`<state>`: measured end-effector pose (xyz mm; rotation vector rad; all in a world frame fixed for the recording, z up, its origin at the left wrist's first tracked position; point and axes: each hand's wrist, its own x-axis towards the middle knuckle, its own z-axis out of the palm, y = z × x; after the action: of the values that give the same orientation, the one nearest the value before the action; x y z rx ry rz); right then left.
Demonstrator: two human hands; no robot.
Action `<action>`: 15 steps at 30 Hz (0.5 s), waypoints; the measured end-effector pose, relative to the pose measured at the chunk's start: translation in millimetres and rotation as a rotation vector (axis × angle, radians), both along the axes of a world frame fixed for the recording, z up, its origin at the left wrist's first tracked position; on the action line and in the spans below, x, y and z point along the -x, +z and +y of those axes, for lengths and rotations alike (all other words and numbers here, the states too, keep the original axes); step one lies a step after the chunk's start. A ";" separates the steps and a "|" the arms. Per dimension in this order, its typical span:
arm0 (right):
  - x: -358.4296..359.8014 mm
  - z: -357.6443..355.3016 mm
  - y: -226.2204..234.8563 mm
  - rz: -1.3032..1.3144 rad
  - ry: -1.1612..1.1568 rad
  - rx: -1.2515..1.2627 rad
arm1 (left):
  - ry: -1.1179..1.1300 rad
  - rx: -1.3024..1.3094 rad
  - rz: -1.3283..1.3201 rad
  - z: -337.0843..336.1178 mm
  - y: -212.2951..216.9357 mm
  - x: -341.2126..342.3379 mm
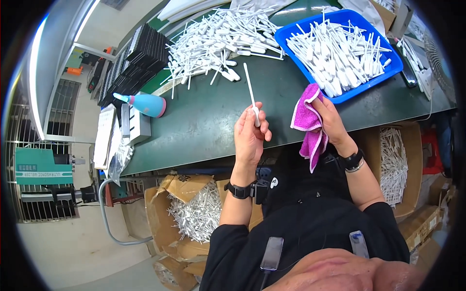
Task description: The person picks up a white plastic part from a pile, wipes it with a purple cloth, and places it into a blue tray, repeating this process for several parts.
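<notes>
Part of the bulb end of the white stick (249, 83) is hidden by the left hand (250, 131), and the purple cloth (307, 115) covers some fingertips of the right hand (332, 121). Sticks hide the floor of the blue tray (358, 92) (how deep they lie cannot be told). The left forearm (237, 206) masks part of the open carton (152, 208) below the table (194, 121). At the top, the white sheets (187, 8) are cut off, and the fan (437, 63) runs into the dark rim.
</notes>
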<state>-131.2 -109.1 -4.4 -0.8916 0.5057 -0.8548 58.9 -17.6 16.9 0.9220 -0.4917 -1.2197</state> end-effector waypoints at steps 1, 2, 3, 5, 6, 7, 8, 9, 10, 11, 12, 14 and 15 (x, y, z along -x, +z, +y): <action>0.3 -0.4 -1.1 -0.001 0.007 0.002 | -0.001 0.000 0.009 -0.4 -0.4 0.7; 1.0 -1.0 -1.6 -0.002 0.014 0.003 | -0.002 0.001 0.019 -0.4 -0.6 0.9; 3.5 -2.1 -2.2 -0.002 0.012 0.005 | -0.004 0.002 0.018 -0.3 -1.2 0.4; 5.9 -4.3 6.2 -0.117 0.146 -0.036 | 0.016 -0.017 0.009 -0.4 1.1 -0.4; 5.4 -4.5 10.7 -0.174 0.213 -0.057 | 0.026 -0.026 0.005 0.0 2.4 -0.4; 2.3 -0.5 13.5 -0.174 0.212 -0.055 | 0.026 -0.024 0.004 1.2 3.2 1.1; -3.7 8.9 17.1 -0.132 0.089 -0.154 | -0.015 -0.029 -0.020 3.3 4.2 4.8; -15.1 20.6 32.6 -0.090 -0.032 -0.254 | -0.052 -0.036 -0.046 5.4 9.6 10.2; -22.8 26.1 39.8 -0.047 -0.153 -0.354 | -0.090 -0.043 -0.072 7.5 11.4 14.6; -25.7 27.2 40.2 -0.046 -0.155 -0.354 | -0.091 -0.043 -0.071 9.5 10.3 21.8; -29.2 27.5 38.1 -0.064 -0.196 -0.362 | -0.276 -0.171 -0.232 11.4 7.7 30.5; -35.6 24.9 31.3 -0.104 -0.279 -0.379 | -0.462 -0.301 -0.396 18.8 8.5 39.7; -28.5 8.3 23.5 -0.106 -0.281 -0.382 | -0.572 -0.297 -0.213 24.4 11.9 43.4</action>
<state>-102.7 -100.7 19.1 -0.4281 0.6846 -1.0114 15.6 6.8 28.8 1.2191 -0.7943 -1.7535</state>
